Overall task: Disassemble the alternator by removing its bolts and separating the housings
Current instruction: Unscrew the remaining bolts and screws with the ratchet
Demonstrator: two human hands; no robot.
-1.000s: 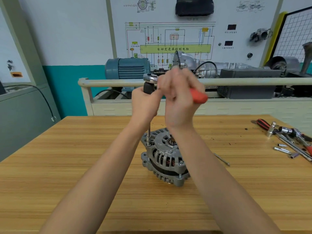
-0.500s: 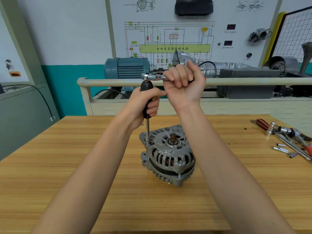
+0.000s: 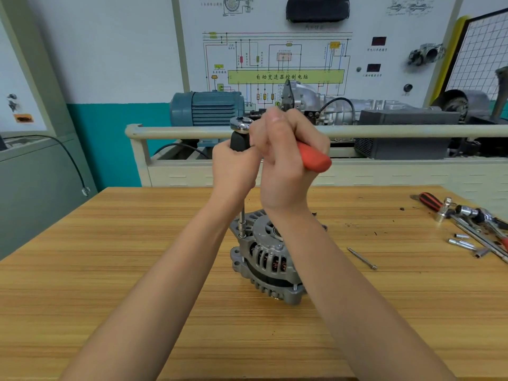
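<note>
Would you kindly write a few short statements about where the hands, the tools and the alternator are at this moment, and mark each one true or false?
1. The alternator stands on the wooden table. True.
2. The right hand grips a red ratchet handle. True.
3. The left hand rests flat on the table. False: it holds the black driver grip above the alternator.
4. A loose long bolt lies left of the alternator. False: it lies to its right.
5. The driver shaft reaches down to the alternator's housing. True.

Since half a second ago the right hand (image 3: 286, 158) has swung the ratchet handle (image 3: 316, 159) round from about 3 o'clock toward 5 o'clock (red grip now showing). The forearm now covers the alternator's (image 3: 264, 259) shaft.
</note>
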